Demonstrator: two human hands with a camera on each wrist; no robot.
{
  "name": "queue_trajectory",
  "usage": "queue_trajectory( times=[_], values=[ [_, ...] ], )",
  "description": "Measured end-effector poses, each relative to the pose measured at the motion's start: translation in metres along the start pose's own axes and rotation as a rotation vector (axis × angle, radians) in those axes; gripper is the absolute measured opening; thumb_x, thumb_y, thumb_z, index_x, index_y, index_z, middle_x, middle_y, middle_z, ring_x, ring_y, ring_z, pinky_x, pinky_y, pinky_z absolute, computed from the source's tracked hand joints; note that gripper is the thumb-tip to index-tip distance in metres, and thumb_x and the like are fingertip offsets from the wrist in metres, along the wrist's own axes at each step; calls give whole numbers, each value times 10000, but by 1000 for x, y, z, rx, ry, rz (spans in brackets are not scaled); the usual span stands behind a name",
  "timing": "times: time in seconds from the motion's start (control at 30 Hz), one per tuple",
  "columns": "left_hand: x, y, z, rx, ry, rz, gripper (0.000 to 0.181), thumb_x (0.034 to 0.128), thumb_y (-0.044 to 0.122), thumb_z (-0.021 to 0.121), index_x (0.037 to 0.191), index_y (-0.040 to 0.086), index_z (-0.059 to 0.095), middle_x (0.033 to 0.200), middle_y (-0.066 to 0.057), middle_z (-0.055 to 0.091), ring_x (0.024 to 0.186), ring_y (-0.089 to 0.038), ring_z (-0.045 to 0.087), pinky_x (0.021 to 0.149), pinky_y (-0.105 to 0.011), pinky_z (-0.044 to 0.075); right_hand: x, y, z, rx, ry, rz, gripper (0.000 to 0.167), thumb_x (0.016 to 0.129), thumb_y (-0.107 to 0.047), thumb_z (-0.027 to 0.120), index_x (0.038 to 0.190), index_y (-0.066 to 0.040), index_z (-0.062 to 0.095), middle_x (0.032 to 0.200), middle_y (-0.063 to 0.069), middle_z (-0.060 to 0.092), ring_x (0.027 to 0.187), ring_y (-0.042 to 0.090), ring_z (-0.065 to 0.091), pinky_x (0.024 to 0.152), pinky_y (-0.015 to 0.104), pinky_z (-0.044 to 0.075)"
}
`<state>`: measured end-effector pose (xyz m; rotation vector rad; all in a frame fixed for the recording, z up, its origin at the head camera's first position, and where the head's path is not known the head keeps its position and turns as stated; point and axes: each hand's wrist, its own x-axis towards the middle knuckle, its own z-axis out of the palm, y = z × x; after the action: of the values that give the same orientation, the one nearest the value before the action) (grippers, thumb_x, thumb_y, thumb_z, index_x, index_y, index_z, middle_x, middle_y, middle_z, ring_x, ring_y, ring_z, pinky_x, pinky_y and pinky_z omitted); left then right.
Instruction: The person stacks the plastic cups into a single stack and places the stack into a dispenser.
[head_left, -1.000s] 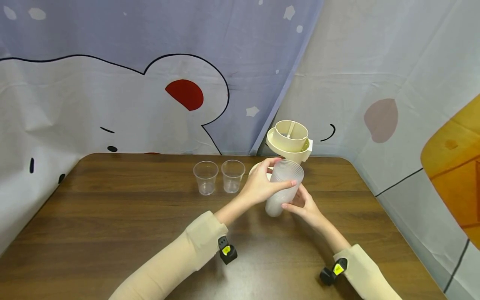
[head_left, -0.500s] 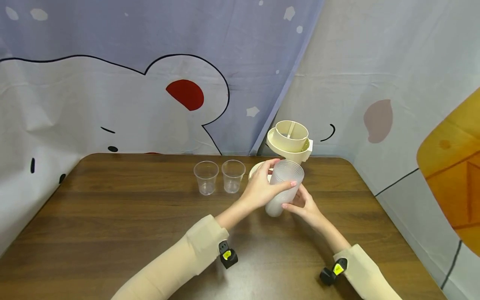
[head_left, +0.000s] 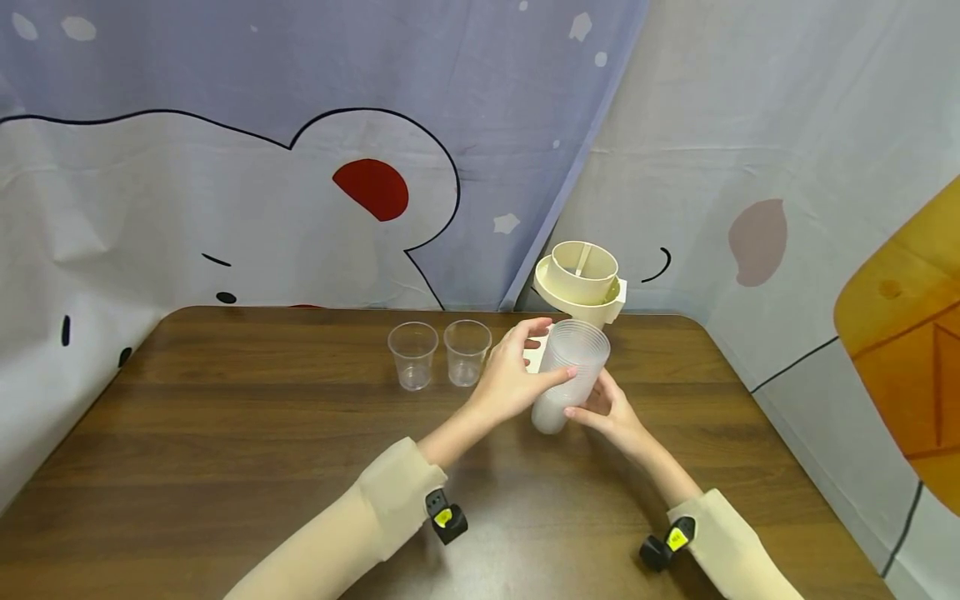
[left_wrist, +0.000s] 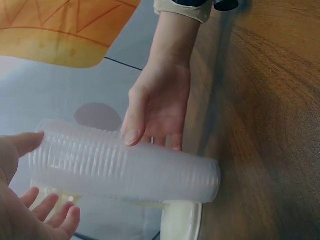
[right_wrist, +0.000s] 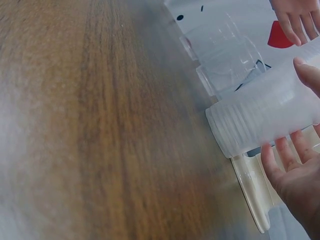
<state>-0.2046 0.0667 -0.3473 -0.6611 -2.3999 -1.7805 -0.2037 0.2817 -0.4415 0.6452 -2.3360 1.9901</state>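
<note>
A tall stack of nested clear plastic cups (head_left: 572,371) stands in front of a cream-coloured stand, its base at the tabletop. My right hand (head_left: 611,415) holds the stack low down from the right, thumb in front; the right wrist view shows its fingers (right_wrist: 284,152) along the other side. To the left of the stack, my left hand (head_left: 512,375) has its fingers spread. The thumb tip is close to the rims, and the fingers (left_wrist: 50,210) sit apart from the cups in the left wrist view. Whether that thumb still touches is unclear.
Two single clear cups, a left one (head_left: 413,357) and a right one (head_left: 466,353), stand upright left of the hands. Behind the stack rises the cream stand (head_left: 577,292) with a round open top. The wooden table (head_left: 247,433) ends at a printed curtain (head_left: 247,208).
My left hand has loosened from the stack and drawn slightly left, its fingers coming away from the cups. My right hand and the stack have stayed in place.
</note>
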Motion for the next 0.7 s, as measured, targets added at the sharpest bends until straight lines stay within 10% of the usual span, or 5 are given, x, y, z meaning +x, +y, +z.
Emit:
queue_trajectory(
  times=[0.7],
  values=[
    [-17, -27, -42, -79, 161, 14, 563, 775, 84, 776, 1286, 55, 540, 1221, -144, 628, 1154, -318, 583, 962, -492, 490, 1, 0, -1, -14, 14, 7, 770, 833, 38, 661, 1480, -76, 258, 1302, -129, 524, 1166, 32, 558, 934, 215, 499]
  ],
)
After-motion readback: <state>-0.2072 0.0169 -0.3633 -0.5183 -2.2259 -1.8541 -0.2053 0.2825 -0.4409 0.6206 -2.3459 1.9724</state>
